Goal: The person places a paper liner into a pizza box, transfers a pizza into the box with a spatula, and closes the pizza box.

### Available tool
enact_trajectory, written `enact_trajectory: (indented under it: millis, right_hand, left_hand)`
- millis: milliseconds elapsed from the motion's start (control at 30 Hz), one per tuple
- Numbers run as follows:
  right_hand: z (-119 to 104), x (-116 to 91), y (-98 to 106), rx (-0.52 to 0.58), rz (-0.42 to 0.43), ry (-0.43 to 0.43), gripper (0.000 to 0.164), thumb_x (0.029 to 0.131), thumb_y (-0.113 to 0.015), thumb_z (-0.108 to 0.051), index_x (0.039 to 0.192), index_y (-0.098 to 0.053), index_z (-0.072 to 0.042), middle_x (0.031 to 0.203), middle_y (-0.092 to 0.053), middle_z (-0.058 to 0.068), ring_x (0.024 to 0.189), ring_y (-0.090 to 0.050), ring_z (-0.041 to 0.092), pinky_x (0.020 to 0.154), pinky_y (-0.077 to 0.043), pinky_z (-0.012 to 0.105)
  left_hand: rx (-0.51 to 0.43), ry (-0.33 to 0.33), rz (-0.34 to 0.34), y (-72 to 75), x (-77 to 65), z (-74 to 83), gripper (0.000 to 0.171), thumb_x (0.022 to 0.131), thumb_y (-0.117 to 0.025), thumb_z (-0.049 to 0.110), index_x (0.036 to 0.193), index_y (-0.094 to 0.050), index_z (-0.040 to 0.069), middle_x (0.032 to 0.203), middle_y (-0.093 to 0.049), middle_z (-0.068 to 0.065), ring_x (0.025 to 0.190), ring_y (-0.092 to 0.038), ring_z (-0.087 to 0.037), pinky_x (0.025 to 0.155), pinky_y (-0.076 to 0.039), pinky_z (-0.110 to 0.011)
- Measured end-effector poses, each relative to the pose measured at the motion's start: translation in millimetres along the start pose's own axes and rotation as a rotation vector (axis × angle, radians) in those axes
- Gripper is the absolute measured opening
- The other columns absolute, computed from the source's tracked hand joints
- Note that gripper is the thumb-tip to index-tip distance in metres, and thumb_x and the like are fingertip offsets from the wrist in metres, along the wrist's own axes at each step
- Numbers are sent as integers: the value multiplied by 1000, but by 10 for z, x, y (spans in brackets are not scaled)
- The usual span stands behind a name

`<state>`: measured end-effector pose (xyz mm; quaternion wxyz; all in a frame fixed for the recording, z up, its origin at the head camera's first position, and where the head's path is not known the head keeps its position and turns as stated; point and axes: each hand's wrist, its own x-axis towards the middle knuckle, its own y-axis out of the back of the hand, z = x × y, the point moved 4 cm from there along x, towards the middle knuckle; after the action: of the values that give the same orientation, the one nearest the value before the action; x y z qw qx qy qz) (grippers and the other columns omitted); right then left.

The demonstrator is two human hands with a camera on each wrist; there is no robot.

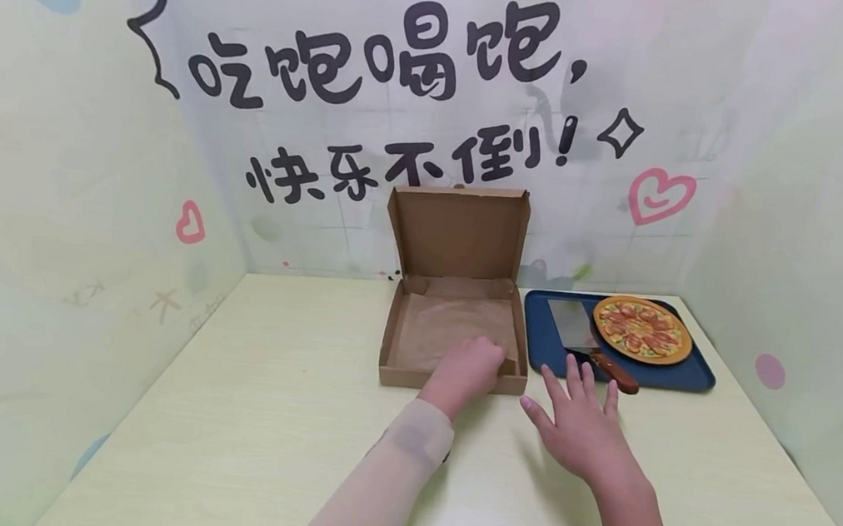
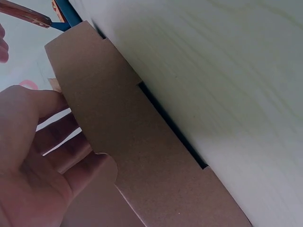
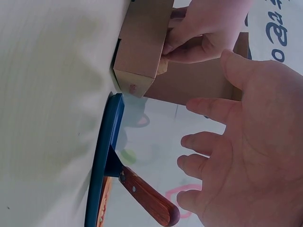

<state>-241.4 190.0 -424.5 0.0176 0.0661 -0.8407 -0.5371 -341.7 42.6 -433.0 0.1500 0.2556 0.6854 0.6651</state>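
Observation:
An open cardboard pizza box [image 1: 396, 377] stands on the table, lid raised at the back and brown paper liner [image 1: 447, 319] on its floor. My left hand [image 1: 468, 367] reaches inside its front right corner, fingers curled behind the front wall. There it pinches the liner's edge, a tan bit of which shows under the fingertips in the right wrist view. My right hand [image 1: 583, 427] hovers with fingers spread, holding nothing, just in front of a spatula [image 1: 611, 370] with a wooden handle. That spatula lies on a blue tray [image 1: 543, 340], beside a pizza [image 1: 641, 330].
Right of the box, the tray sits close to its side wall, and the spatula's handle juts over the tray's front edge. A printed wall [image 1: 318, 237] stands right behind the box, with side walls left and right of the pale wooden table [image 1: 265, 416].

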Motion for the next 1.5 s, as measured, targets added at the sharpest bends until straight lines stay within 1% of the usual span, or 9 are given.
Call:
enact_trajectory:
  millis: [67,200,467,567,733,933,1133,1333,1500]
  right_hand:
    - [-9,0,-6,1,-1,3,78,110,-45,-58,166,-35,-4,174,-5,35,161,-1,59,121,7,83]
    - [-29,2,-22,6,7,17,79,109,-45,-60,166,-35,-5,174,-6,35,161,-2,60,121,7,83]
    - [-54,-14,14,-21,22,17,78,110,-46,-58,165,-36,-5,174,-6,35,161,-3,59,121,5,84]
    - [-60,-15,15,-23,17,14,78,109,-45,-59,165,-36,-5,174,-6,35,161,-3,59,121,5,84]
    - [-69,-19,-2,-26,10,14,78,109,-46,-58,165,-37,-4,174,-7,35,161,-3,59,120,5,84]
    - [-71,-1,36,-35,17,20,78,109,-48,-57,165,-37,-4,174,-8,36,160,-4,60,120,5,85]
    - [-43,41,173,-80,61,31,78,108,-51,-57,164,-38,-3,173,-11,37,160,-8,61,120,2,85]
    - [-6,95,263,-50,50,1,82,107,-54,-56,165,-35,-2,173,-9,37,160,-5,60,119,6,85]
    - [101,194,353,-72,58,-17,76,108,-55,-50,162,-38,2,170,-15,40,157,-12,62,115,-2,90]
  left_hand:
    - [3,11,-7,6,11,-7,12,98,-72,12,102,-82,18,96,-79,-2,79,-72,-20,70,-61,-37]
    - [-7,24,-6,27,23,-22,14,98,-72,11,98,-83,19,95,-79,-1,80,-72,-20,71,-61,-39]
    - [-17,23,-26,121,-32,-61,15,101,-71,16,101,-84,22,94,-81,1,77,-70,-17,71,-60,-38]
    - [4,29,-20,146,-69,-87,16,103,-69,17,97,-83,22,89,-78,1,74,-68,-17,68,-58,-38]
    - [18,44,15,178,-152,-128,19,105,-66,25,94,-80,21,86,-76,1,73,-67,-17,66,-58,-39]
    - [-38,62,41,239,-292,-190,26,110,-60,31,94,-78,19,85,-73,2,75,-67,-16,68,-58,-38]
    - [-46,72,97,320,-499,-316,27,110,-57,31,92,-74,18,86,-72,2,80,-72,-18,65,-58,-38]
    - [-38,95,173,373,-711,-506,22,108,-62,30,98,-77,18,97,-77,1,85,-77,-22,65,-61,-41]
    - [-65,135,213,383,-870,-726,21,106,-62,27,108,-80,15,112,-80,-3,96,-78,-28,68,-64,-47]
